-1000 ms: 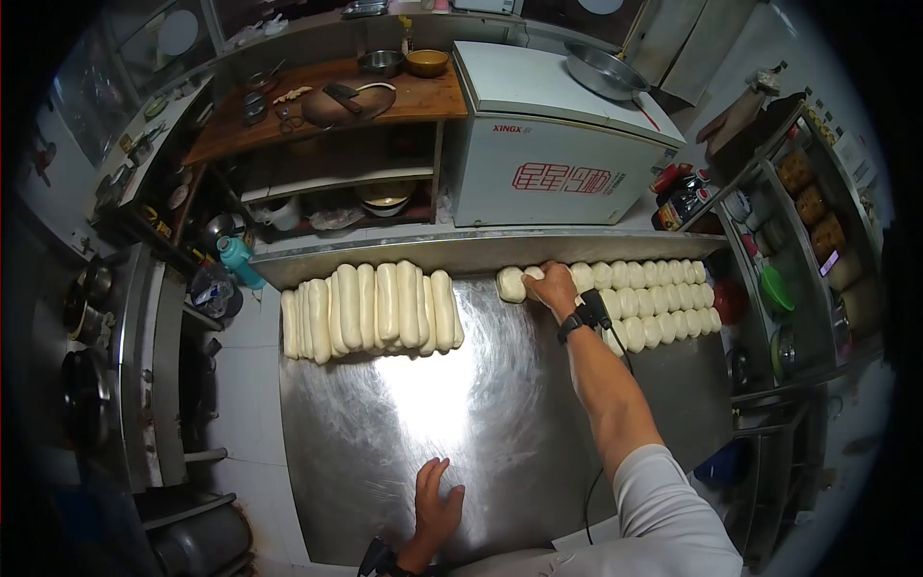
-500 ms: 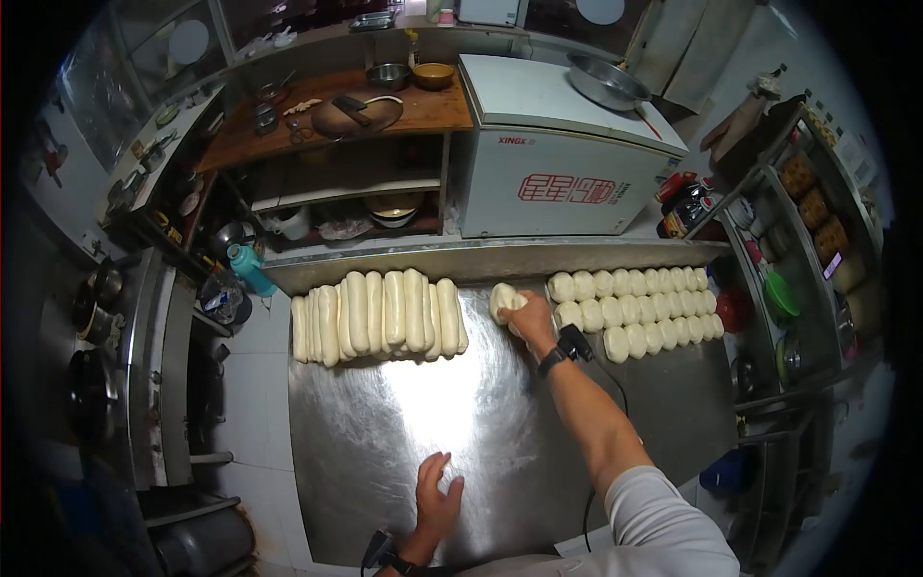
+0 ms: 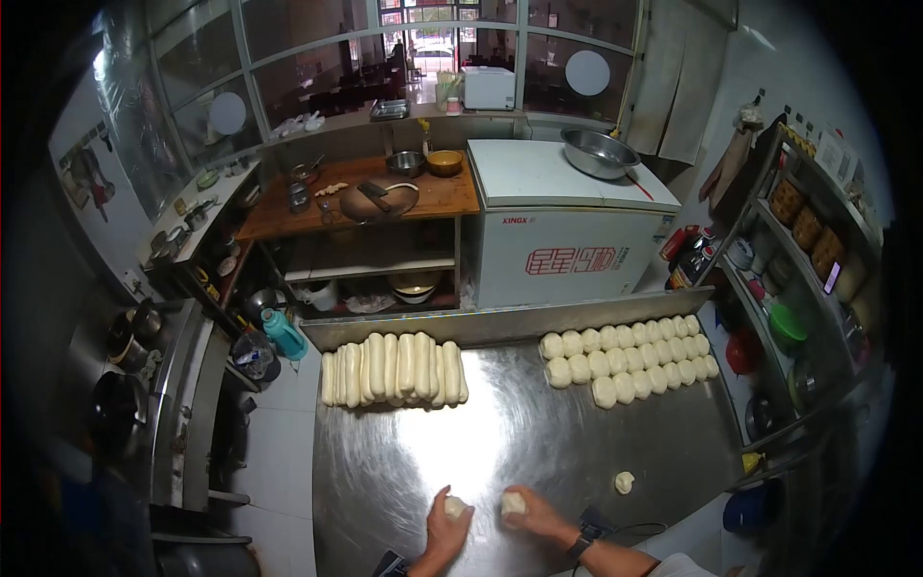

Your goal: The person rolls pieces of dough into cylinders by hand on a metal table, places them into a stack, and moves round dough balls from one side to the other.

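Near the front edge of the steel table, my left hand (image 3: 444, 531) curls around a small piece of pale dough (image 3: 455, 507). Just to its right, my right hand (image 3: 540, 520) grips another dough piece (image 3: 513, 502) with its fingers and thumb. The two hands are a short way apart. A smaller lump of dough (image 3: 624, 482) lies on the table to the right of my right hand. Round dough balls (image 3: 620, 362) stand in three rows at the back right. Long dough rolls (image 3: 394, 369) lie side by side, piled up, at the back left.
A raised metal edge (image 3: 500, 319) runs along the back of the steel table (image 3: 538, 433). Beyond it stand a white chest freezer (image 3: 567, 250) and a wooden counter (image 3: 279, 204). Shelving (image 3: 760, 216) flanks the right side. A teal flask (image 3: 283, 333) stands at the left.
My right hand has come back from beside the dough-ball rows toward my left hand, holding dough. My left hand, empty before, now holds dough. The view has tilted upward.
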`<state>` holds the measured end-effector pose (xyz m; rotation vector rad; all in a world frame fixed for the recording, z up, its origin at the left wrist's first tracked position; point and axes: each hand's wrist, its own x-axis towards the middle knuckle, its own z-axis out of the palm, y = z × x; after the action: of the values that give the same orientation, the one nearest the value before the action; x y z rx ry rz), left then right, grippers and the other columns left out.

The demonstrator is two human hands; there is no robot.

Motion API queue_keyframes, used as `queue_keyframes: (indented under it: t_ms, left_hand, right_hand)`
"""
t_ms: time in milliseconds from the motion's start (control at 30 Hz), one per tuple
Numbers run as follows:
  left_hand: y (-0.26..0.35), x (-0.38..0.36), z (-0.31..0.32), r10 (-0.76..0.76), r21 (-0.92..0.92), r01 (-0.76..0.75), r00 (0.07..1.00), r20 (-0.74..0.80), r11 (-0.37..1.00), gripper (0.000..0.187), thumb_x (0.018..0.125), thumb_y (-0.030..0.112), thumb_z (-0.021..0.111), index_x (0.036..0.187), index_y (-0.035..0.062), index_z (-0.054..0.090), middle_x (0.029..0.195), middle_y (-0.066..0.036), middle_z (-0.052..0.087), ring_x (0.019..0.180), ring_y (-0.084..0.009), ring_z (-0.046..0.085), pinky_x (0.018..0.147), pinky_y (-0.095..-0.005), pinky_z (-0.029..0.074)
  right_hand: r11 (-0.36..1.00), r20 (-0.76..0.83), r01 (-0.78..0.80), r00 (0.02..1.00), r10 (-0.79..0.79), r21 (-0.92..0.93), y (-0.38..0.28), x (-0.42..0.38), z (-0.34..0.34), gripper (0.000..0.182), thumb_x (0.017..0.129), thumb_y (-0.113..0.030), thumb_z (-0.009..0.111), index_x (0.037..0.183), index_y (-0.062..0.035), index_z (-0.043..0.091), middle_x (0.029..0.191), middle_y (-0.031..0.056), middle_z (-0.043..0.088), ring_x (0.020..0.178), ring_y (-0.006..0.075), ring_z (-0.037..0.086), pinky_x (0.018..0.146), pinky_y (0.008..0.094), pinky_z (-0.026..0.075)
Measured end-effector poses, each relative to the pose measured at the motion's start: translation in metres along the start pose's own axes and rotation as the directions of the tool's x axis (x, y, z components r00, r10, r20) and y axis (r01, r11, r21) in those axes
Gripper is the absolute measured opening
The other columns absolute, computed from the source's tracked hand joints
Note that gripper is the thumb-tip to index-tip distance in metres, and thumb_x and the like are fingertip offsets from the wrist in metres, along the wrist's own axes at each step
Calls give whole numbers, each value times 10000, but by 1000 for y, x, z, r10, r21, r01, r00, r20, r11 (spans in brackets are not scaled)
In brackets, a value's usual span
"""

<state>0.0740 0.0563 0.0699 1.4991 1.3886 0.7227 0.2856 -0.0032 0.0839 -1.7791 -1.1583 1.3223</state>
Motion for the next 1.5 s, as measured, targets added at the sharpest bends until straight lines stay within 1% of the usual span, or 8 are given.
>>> queue_keyframes:
  t_ms: [100, 233, 400, 800, 1000, 1200, 1300, 1500]
  left_hand:
    - [-20, -13, -30, 348, 414, -391, 920, 178, 822, 784, 856, 400, 757, 1411, -72, 470, 1374, -286, 542, 1267, -433, 521, 1101, -509, 381]
    - [-60, -73, -28, 299, 634, -445, 895, 330, 632, 835, 845, 437, 715, 1433, -85, 433, 1461, -314, 426, 1369, -485, 368, 1153, -586, 253]
    - [-4, -3, -9, 198, 811, -390, 921, 337, 435, 902, 922, 576, 581, 1462, -120, 388, 1527, -346, 358, 1459, -471, 283, 1215, -542, 172]
    - [-44, -131, -34, 128, 702, -409, 899, 418, 583, 880, 830, 465, 697, 1448, -92, 410, 1515, -337, 351, 1438, -521, 262, 1193, -632, 164]
    - [-25, 60, -5, 370, 792, -390, 901, 224, 470, 932, 909, 622, 521, 1464, -113, 378, 1544, -338, 331, 1486, -456, 235, 1219, -599, 103]
    - [-53, -70, -19, 34, 734, -510, 831, 556, 449, 895, 953, 624, 448, 1523, -56, 330, 1600, -299, 261, 1493, -498, 181, 1208, -630, 60]
    - [-43, -84, -14, 164, 666, -498, 851, 500, 556, 882, 836, 478, 691, 1456, -80, 407, 1529, -317, 350, 1437, -521, 264, 1195, -635, 157]
    - [4, 65, 17, 329, 787, -508, 853, 404, 351, 782, 967, 572, 453, 1512, 17, 382, 1584, -282, 302, 1479, -532, 169, 1164, -704, 101]
  right_hand:
    - [941, -141, -19, 990, -31, -339, -3, -24, -48, 522, 865, -245, 753, 1307, -38, 569, 1198, 224, 660, 1123, 344, 650, 951, 406, 522]
    - [647, 0, 323, 895, -447, -690, 112, -72, -79, 610, 903, -317, 692, 1405, -27, 502, 1382, 249, 566, 1292, 369, 547, 1063, 497, 436]
    - [435, 20, 148, 958, -284, -888, 77, -41, -68, 784, 944, -509, 532, 1473, 56, 408, 1575, 268, 334, 1496, 375, 267, 1223, 538, 171]
    - [497, 155, 276, 950, -271, -823, 92, -122, -55, 763, 935, -415, 630, 1487, 45, 373, 1520, 247, 416, 1440, 372, 358, 1205, 505, 241]
    - [494, -103, 102, 923, -371, -864, 49, 14, -76, 838, 946, -515, 524, 1490, 97, 345, 1592, 277, 298, 1502, 375, 257, 1237, 521, 144]
    - [471, 254, 348, 934, -253, -810, 97, -109, -46, 814, 934, -469, 584, 1476, 97, 365, 1538, 284, 380, 1479, 393, 301, 1225, 540, 175]
    - [480, 225, 281, 959, -172, -831, 93, -98, -44, 801, 943, -480, 561, 1477, 86, 373, 1547, 282, 368, 1483, 384, 294, 1226, 543, 159]
    - [480, -74, 110, 935, -347, -870, 33, 30, -49, 777, 981, -496, 498, 1487, 77, 361, 1593, 239, 321, 1501, 348, 268, 1219, 574, 149]
